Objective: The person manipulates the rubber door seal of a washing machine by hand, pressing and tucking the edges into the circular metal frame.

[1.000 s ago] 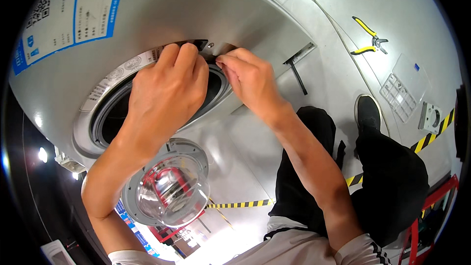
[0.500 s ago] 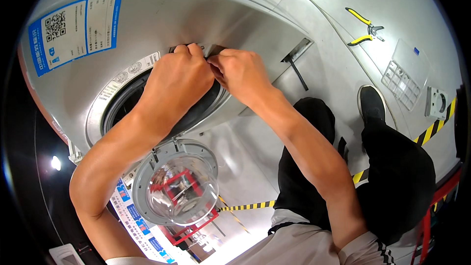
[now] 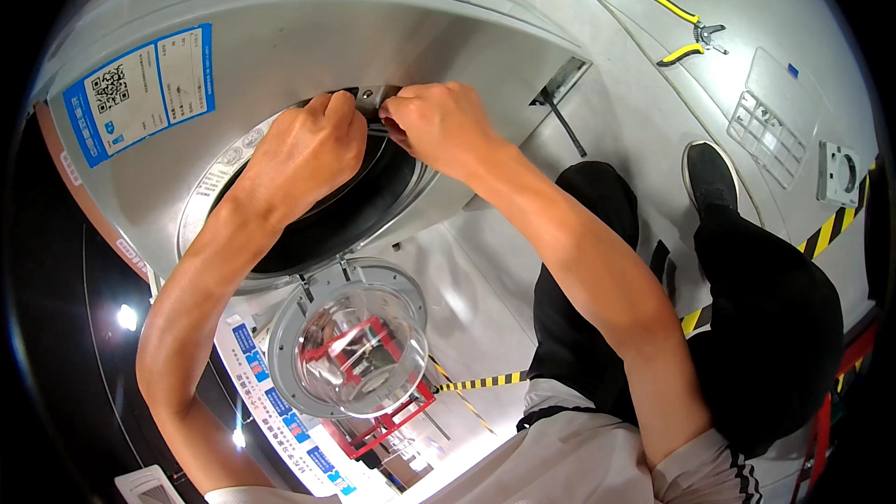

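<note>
The left grip (image 3: pixel 313 149) and the right grip (image 3: pixel 439 126) (both are bare hands) are near each other at the upper edge of a round, dark opening (image 3: pixel 359 215) in a silver-grey metal machine front (image 3: pixel 289 47). The fingers of both are bent at this edge; whether they are grasping something I cannot tell, because the knuckles hide it. Below the two grips, a round door with grey frame and clear, bowl-shaped window (image 3: pixel 364 355) stands open. Left of the left grip is a rectangular white-and-blue label (image 3: pixel 140 93). Well to the right of the right grip, yellow-and-black metal pliers (image 3: pixel 679 55) lie on the light-grey tiled floor (image 3: pixel 607 93).
</note>
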Demonstrator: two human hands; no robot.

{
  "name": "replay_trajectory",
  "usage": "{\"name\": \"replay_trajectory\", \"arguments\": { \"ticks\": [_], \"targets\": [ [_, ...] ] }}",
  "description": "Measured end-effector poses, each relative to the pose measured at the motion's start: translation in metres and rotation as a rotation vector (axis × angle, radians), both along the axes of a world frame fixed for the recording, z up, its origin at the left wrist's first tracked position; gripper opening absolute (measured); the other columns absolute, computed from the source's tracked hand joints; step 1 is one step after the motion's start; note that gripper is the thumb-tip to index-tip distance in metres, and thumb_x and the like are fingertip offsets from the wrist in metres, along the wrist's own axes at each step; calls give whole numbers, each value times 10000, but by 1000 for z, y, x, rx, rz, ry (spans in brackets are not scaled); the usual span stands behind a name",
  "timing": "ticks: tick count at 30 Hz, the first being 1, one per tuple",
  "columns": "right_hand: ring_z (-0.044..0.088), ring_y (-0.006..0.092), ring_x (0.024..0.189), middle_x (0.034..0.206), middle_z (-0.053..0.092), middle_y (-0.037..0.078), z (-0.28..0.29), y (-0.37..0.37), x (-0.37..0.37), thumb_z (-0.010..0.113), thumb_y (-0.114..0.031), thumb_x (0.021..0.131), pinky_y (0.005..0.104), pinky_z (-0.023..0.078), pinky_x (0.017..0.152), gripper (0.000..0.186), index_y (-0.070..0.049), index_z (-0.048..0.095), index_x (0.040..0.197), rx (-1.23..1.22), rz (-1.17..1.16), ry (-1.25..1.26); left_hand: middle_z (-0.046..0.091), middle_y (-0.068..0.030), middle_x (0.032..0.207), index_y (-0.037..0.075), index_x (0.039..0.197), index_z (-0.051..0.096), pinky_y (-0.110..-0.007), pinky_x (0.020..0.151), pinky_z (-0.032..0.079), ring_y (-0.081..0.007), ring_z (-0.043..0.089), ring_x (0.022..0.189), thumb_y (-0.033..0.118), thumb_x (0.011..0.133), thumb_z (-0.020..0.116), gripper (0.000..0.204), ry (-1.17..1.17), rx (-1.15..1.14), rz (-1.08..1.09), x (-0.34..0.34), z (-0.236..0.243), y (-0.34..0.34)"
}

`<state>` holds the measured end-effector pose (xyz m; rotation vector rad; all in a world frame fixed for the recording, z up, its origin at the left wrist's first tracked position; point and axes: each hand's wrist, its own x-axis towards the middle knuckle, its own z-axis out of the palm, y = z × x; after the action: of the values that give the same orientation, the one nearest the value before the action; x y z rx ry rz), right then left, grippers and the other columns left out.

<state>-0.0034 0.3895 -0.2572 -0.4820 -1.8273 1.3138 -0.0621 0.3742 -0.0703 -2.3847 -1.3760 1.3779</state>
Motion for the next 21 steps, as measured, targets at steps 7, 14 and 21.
{"name": "replay_trajectory", "arguments": {
  "ticks": [7, 14, 21],
  "targets": [
    [609, 291, 617, 683, 612, 71, -2, -8, 0, 665, -64, 687, 386, 482, 515, 55, -52, 616, 707, -45, -102, 118, 482, -99, 735, 10, 681, 517, -336, 583, 519, -237, 583, 717, 19, 636, 601, 96, -29, -5, -16, -3, 0, 0],
    [630, 320, 638, 694, 619, 119, 1, -2, 0, 596, -61, 702, 414, 502, 536, 49, -48, 632, 671, 11, -70, 109, 466, -100, 720, 11, 667, 500, -344, 559, 513, -240, 570, 686, 25, 634, 597, 103, -31, -12, -40, -4, 0, 2],
    [647, 302, 637, 719, 649, 128, 13, 7, 2, 604, -74, 677, 420, 496, 520, 50, -51, 647, 673, 147, 28, -101, 470, -106, 716, 14, 663, 497, -358, 556, 510, -254, 570, 680, 19, 645, 593, 98, -59, -14, -22, -5, 0, 2]
  ]
}}
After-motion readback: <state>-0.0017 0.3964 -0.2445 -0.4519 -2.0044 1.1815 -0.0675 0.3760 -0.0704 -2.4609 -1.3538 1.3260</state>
